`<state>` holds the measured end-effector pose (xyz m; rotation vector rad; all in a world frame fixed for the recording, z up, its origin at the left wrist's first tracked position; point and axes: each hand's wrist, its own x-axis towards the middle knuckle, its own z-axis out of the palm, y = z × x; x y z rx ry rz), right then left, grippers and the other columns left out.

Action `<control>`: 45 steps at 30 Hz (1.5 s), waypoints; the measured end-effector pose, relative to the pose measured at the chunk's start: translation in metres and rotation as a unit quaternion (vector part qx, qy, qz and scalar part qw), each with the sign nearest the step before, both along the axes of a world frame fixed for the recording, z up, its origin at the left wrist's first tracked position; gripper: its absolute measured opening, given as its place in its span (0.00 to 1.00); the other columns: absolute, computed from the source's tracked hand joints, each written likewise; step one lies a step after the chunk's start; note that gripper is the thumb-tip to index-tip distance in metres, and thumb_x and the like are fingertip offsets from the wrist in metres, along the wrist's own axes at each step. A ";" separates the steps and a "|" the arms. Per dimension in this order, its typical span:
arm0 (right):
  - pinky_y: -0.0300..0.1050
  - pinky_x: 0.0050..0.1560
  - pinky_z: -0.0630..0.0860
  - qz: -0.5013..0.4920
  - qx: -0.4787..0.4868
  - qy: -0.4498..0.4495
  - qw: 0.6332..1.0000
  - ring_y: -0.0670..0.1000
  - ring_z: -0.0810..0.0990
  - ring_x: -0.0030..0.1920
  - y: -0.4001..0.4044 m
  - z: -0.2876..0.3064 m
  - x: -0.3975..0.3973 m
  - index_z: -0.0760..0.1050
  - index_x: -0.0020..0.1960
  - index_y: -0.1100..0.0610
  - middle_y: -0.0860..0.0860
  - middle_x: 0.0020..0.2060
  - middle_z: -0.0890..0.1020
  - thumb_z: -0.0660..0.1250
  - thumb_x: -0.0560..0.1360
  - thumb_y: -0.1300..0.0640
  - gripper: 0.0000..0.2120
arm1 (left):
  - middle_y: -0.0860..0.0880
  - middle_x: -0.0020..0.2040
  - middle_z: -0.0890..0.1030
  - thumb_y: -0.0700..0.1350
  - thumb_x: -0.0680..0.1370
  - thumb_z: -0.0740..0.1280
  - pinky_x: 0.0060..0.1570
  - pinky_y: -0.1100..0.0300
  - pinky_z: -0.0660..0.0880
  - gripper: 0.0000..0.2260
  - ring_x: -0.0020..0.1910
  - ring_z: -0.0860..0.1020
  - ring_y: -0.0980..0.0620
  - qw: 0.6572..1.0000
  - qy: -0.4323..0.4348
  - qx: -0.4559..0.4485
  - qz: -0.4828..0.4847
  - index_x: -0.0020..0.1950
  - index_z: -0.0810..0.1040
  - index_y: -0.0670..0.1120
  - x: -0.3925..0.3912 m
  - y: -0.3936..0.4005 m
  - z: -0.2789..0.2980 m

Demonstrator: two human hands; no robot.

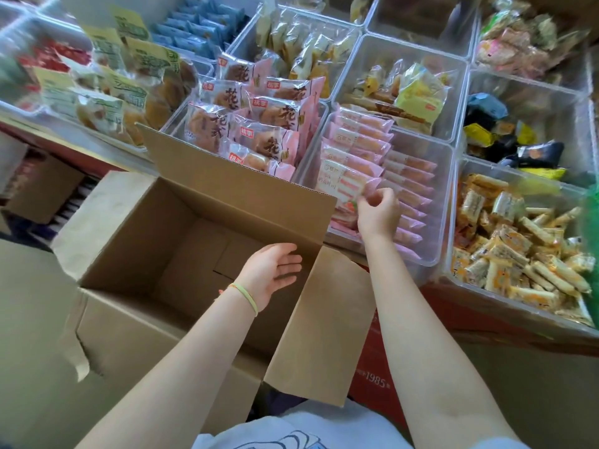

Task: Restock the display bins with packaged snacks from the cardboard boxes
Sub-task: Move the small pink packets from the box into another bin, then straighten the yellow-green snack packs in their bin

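The right hand (377, 209) pinches a pink pack (348, 186) over the bin (449, 202) at two o'clock — it should slot upright into the row; the left hand (272, 273), slack, hovers over the box (136, 228).

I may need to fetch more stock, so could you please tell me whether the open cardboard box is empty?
Empty as far as visible: the cardboard box shows bare bottom flaps, no packets; the near corner is hidden by the arm.

far-left bins (29, 69) blurred, green object (591, 218) edge-cropped
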<state>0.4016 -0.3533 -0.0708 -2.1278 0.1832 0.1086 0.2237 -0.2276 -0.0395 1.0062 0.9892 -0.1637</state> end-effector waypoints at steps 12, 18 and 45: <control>0.47 0.50 0.79 0.043 0.035 0.029 0.998 0.51 0.78 0.50 -0.023 0.032 -0.036 0.75 0.53 0.52 0.52 0.53 0.79 0.62 0.77 0.61 0.08 | 0.46 0.52 0.83 0.45 0.82 0.63 0.53 0.56 0.80 0.08 0.52 0.83 0.49 0.983 0.008 0.133 -0.130 0.58 0.78 0.47 -0.002 0.002 0.006; 0.55 0.48 0.80 0.021 0.062 0.013 0.998 0.52 0.81 0.41 -0.037 0.053 -0.097 0.79 0.45 0.51 0.49 0.38 0.83 0.63 0.76 0.59 0.07 | 0.49 0.43 0.83 0.43 0.80 0.61 0.40 0.61 0.77 0.08 0.37 0.80 0.54 0.910 -0.003 0.324 -0.261 0.50 0.80 0.50 -0.020 0.018 -0.005; 0.45 0.45 0.78 0.256 -0.036 0.083 0.962 0.49 0.81 0.45 0.370 0.088 -0.344 0.79 0.52 0.53 0.47 0.42 0.82 0.63 0.80 0.53 0.07 | 0.47 0.41 0.84 0.43 0.79 0.64 0.32 0.64 0.75 0.06 0.33 0.79 0.51 0.847 -0.093 0.426 -0.303 0.50 0.81 0.46 -0.220 0.435 0.056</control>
